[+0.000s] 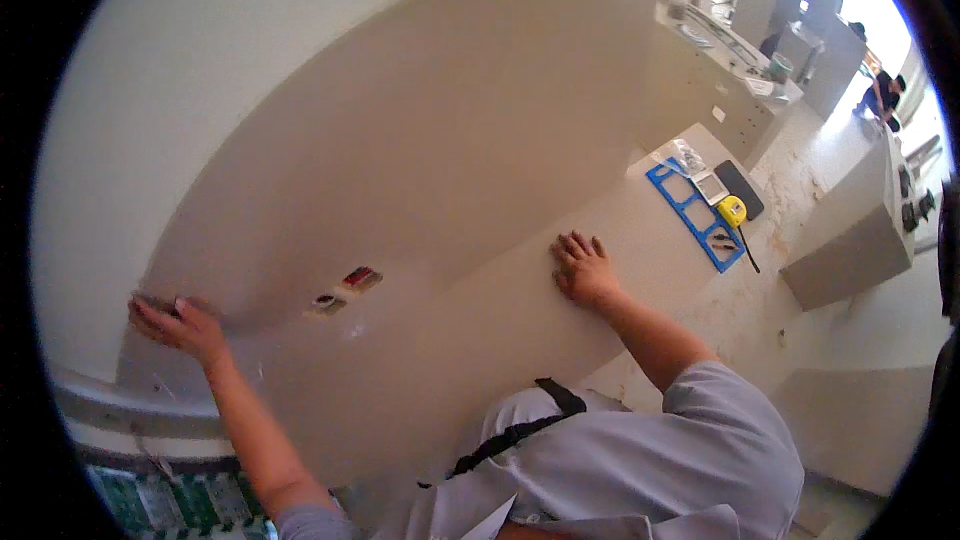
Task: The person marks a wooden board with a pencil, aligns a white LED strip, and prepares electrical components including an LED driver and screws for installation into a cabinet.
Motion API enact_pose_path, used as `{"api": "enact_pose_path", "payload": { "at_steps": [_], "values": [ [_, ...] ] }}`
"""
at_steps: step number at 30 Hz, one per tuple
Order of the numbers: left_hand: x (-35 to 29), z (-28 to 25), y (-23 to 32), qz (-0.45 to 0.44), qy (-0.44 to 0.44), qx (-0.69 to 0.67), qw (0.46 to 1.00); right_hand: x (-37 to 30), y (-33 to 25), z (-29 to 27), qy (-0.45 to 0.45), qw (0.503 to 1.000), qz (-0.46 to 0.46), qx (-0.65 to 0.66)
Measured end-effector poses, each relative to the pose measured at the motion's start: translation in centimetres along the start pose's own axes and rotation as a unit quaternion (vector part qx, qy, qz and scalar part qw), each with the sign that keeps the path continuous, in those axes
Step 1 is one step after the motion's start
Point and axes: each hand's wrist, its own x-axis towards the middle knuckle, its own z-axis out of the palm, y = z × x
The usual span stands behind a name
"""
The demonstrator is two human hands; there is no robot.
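Resting on the desk [655,260], the right hand [585,272] has its fingers spread; farther right lie a blue frame [722,262] and a yellow tape measure [733,210]. The left hand [182,327] is by the left edge of the beige panel [420,140]; whether its fingers pinch anything, I cannot tell. Two cutouts [362,280] sit between the hands.

the panel [440,130] has cutouts [362,279] left of the tape measure [732,210]

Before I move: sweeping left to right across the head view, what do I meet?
Left hand → small cutout → cutout showing red inside → right hand → blue frame with openings → co-worker in dark clothing.
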Motion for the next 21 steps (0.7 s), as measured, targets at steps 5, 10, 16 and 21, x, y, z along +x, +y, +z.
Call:
{"api": "enact_pose_path", "payload": {
  "at_steps": [5, 10, 16, 21],
  "values": [
    [0.5, 0.3, -0.5, -0.004, 0.005, -0.010, 1.000, -0.1, 0.0, 0.1, 0.014, 1.000, 0.006, 0.012],
    [0.1, 0.8, -1.5, 0.012, 0.016, -0.003, 1.000, 0.0, 0.5, 0.0, 0.047, 0.996, 0.003, 0.071],
    [0.1, 1.3, -2.2, 0.028, 0.015, 0.016, 0.999, 6.8, 9.0, -3.7, 0.443, 0.826, 0.172, 0.303],
    [0.1, 1.1, -0.9, 0.007, 0.003, -0.004, 1.000, 11.9, 14.3, -9.7, 0.345, 0.767, 0.199, 0.503]
  ]
}}
